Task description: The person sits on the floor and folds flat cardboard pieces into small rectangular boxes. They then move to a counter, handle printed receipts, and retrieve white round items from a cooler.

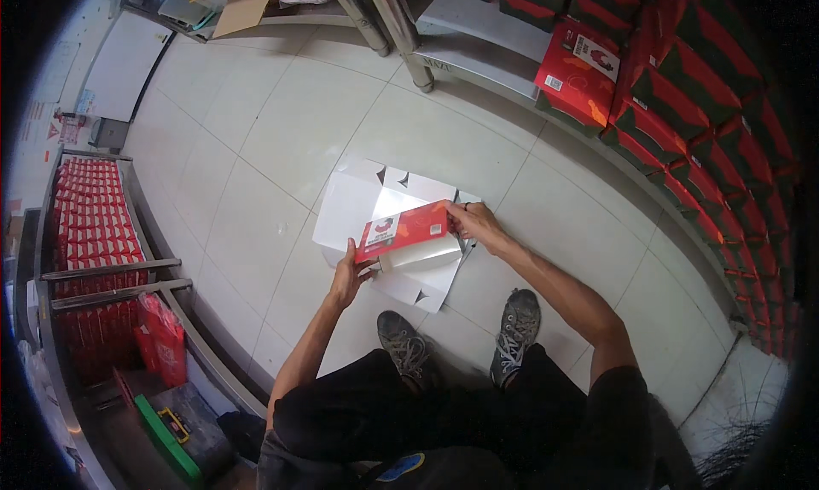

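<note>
A red printed cardboard carton (406, 231), with a picture panel and a small pale code label, is held between my two hands. The thumb of my left hand (345, 278) lies on its left end and the fingers curl underneath. At the other end, my right hand (478, 226) pinches the far right corner. Below the carton, a white cardboard sheet (341, 213) with cut flaps and dark notches is spread out over the floor. Whether the red carton is joined to that sheet I cannot tell; its underside is hidden.
Red and dark-green boxes (682, 89) are stacked high along the right. At left, a metal-framed rack (115, 271) holds rows of red packs (98, 208) and a green-edged case (166, 439). My shoes (516, 324) stand on the tiled floor (256, 149), close to the sheet.
</note>
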The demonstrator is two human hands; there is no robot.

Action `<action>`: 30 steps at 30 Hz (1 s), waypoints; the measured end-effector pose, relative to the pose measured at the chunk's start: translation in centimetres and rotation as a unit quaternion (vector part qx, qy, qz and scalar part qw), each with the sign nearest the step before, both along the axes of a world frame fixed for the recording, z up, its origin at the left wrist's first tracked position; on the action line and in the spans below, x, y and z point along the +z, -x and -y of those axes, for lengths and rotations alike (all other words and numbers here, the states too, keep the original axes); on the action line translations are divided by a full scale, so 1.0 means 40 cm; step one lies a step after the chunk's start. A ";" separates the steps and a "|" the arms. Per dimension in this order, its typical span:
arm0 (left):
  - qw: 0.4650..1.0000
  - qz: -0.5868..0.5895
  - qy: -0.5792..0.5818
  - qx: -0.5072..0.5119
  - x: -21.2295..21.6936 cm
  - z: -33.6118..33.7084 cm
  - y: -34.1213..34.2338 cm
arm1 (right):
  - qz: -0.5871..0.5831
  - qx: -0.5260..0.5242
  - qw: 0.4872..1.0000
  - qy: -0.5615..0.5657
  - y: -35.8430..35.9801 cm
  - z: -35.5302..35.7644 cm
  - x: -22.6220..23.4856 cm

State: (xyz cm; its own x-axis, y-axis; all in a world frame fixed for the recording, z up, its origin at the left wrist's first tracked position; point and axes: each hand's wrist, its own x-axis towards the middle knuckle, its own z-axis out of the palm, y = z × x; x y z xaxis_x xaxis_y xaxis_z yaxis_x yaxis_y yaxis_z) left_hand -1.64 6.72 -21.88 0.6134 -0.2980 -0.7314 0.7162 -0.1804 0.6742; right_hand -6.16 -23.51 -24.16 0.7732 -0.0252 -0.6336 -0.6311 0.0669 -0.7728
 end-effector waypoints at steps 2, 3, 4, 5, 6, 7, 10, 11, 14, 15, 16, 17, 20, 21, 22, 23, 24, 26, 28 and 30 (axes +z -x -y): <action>1.000 0.005 -0.007 -0.015 -0.009 -0.011 0.003 | -0.006 0.029 0.999 0.030 -0.009 -0.011 0.013; 0.999 0.006 -0.019 -0.029 -0.027 -0.020 0.004 | 0.000 0.040 0.999 0.036 -0.009 -0.016 0.020; 0.999 0.005 -0.029 -0.045 -0.034 -0.021 0.006 | 0.004 0.049 0.998 0.043 -0.007 -0.018 0.027; 0.999 0.010 -0.029 -0.042 -0.038 -0.024 0.007 | 0.009 0.041 0.998 0.052 -0.006 -0.022 0.022; 0.999 0.016 -0.029 -0.039 -0.044 -0.026 0.009 | 0.015 0.032 0.997 0.062 -0.006 -0.027 0.016; 0.999 0.021 -0.027 -0.038 -0.044 -0.019 0.011 | 0.020 0.022 0.997 0.072 -0.005 -0.030 0.007; 0.995 0.066 -0.064 -0.049 -0.045 -0.003 0.028 | 0.044 0.019 0.993 0.104 0.007 -0.028 -0.023; 0.993 0.068 -0.070 -0.061 -0.051 -0.005 0.028 | 0.054 0.020 0.990 0.129 0.010 -0.027 -0.036; 0.990 0.071 -0.083 -0.086 -0.090 -0.018 0.025 | 0.085 0.012 0.982 0.171 0.017 -0.032 -0.080; 0.990 0.069 -0.080 -0.088 -0.107 -0.024 0.024 | 0.096 -0.001 0.982 0.165 0.021 -0.035 -0.094; 0.990 0.067 -0.080 -0.090 -0.115 -0.030 0.022 | 0.107 -0.013 0.982 0.157 0.019 -0.042 -0.087; 0.992 0.066 -0.064 -0.083 -0.122 -0.037 0.024 | 0.101 -0.007 0.982 0.159 0.020 -0.045 -0.079; 0.997 0.051 -0.018 -0.046 -0.124 -0.042 0.028 | 0.110 -0.015 0.987 0.118 0.032 -0.044 -0.051; 0.999 0.037 -0.005 -0.018 -0.121 -0.041 0.031 | 0.133 -0.029 0.988 0.072 0.040 -0.042 -0.040; 1.000 0.022 0.008 0.009 -0.112 -0.033 0.029 | 0.155 -0.044 0.986 0.026 0.045 -0.036 -0.044; 0.999 0.040 0.014 0.015 -0.100 -0.031 0.019 | 0.183 -0.054 0.982 -0.002 0.041 -0.032 -0.056; 0.998 0.059 0.019 0.021 -0.086 -0.032 0.006 | 0.211 -0.063 0.975 -0.029 0.030 -0.030 -0.065; 0.993 0.093 0.049 0.045 -0.023 -0.009 -0.014 | 0.208 -0.073 0.969 -0.107 0.014 -0.010 -0.041; 0.988 0.116 0.086 0.059 0.024 -0.001 -0.047 | 0.214 -0.068 0.966 -0.125 -0.013 0.007 0.041; 0.986 0.131 0.091 0.057 0.088 0.028 -0.068 | 0.223 -0.065 0.964 -0.129 -0.031 0.028 0.079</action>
State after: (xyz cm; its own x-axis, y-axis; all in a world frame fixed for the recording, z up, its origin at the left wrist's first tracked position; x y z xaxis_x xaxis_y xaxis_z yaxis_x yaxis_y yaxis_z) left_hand 1.07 5.59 -18.35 0.8106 -0.3290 -0.4844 0.5223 0.0322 0.8522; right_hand -4.93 -24.64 -20.99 0.9709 -0.0271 -0.2378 -0.2138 0.3488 -0.9125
